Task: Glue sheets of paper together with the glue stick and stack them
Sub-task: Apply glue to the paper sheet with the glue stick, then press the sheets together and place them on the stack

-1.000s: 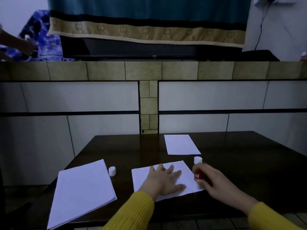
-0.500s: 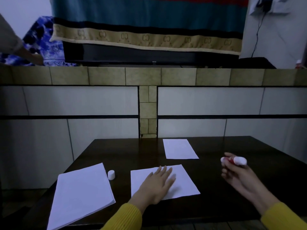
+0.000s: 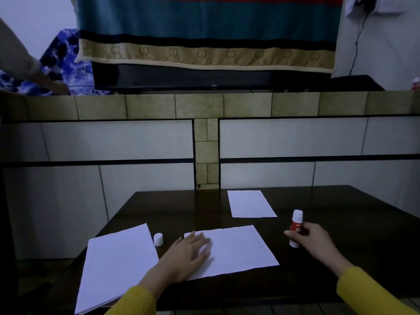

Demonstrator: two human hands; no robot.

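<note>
Step in hand looks like parking the glue stick (image 3: 296, 228) after gluing — right hand (image 3: 316, 241) is gripping it upright, base touching or nearly touching the desk (image 3: 341, 223) just right of the middle sheet (image 3: 238, 248). Left hand (image 3: 188, 253) is lying flat, fingers straight, pressing that sheet's left part onto the desk. The cap (image 3: 158, 239) is standing apart, between the paper stack (image 3: 118, 264) at left and the middle sheet; a lone sheet (image 3: 251, 203) is lying farther back. Next move, my guess: releasing the stick, then lifting the glued sheet and aligning it on the far one — needs square edges and a firm press. Versus half a second ago: the stick was lying sideways in the raised right hand; now it's turned upright and lowered. The left hand has shifted leftward.
</note>
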